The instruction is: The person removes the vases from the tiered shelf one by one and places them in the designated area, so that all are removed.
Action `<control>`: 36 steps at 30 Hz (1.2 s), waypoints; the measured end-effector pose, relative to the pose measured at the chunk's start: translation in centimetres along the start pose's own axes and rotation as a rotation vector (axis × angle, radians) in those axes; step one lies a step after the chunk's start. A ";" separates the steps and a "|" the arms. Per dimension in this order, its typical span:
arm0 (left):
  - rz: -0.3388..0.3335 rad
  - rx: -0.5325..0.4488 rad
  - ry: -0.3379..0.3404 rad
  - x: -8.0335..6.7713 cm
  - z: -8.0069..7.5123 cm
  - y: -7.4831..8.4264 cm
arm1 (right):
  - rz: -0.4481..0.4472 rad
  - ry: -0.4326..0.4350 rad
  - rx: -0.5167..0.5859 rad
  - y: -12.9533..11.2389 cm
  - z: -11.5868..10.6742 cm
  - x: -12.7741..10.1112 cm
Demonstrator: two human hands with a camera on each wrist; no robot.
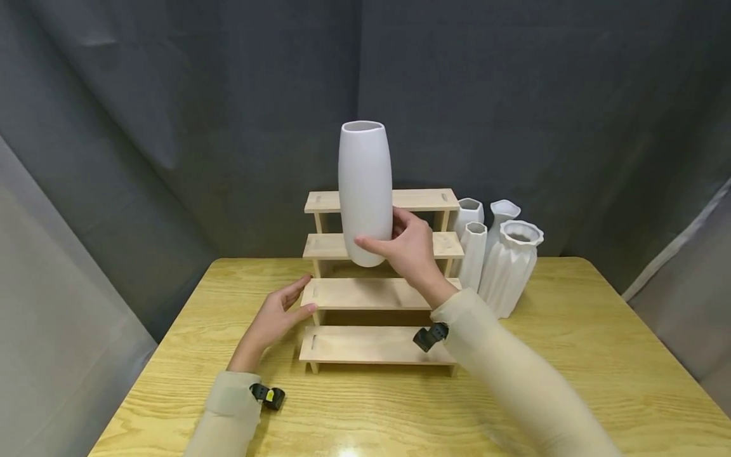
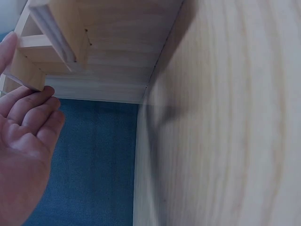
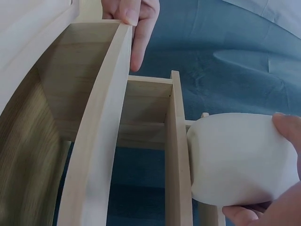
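A tall smooth white vase (image 1: 365, 190) stands upright over the stepped wooden shelf (image 1: 371, 293), its base by the third step. My right hand (image 1: 402, 246) grips the vase low down, thumb in front, fingers behind; the right wrist view shows the vase's rounded bottom (image 3: 237, 157) held between my fingertips. My left hand (image 1: 280, 312) rests with relaxed fingers against the left end of the second step. In the left wrist view the left hand (image 2: 23, 146) is open beside the shelf's end (image 2: 51, 42).
Several white ribbed and faceted vases (image 1: 508, 263) stand grouped on the table right of the shelf. The wooden table (image 1: 599, 355) has a dark curtain behind it and grey sheets at both sides.
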State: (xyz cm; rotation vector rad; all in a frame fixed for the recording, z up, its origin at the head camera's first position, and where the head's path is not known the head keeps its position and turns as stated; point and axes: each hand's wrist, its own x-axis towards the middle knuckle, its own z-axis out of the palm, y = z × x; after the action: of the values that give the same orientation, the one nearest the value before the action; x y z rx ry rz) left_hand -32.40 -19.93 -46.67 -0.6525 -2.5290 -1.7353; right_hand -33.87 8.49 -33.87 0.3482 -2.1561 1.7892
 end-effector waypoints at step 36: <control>-0.004 -0.009 -0.007 0.0 -0.2 -0.2 | -0.073 -0.015 0.111 -0.1 -3.6 -5.7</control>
State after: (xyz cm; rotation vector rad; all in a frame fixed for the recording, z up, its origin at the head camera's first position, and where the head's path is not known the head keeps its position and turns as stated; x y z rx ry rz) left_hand -32.49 -20.17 -46.83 -0.6548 -2.5299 -1.7505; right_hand -28.32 11.88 -35.40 0.4611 -2.0315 1.8751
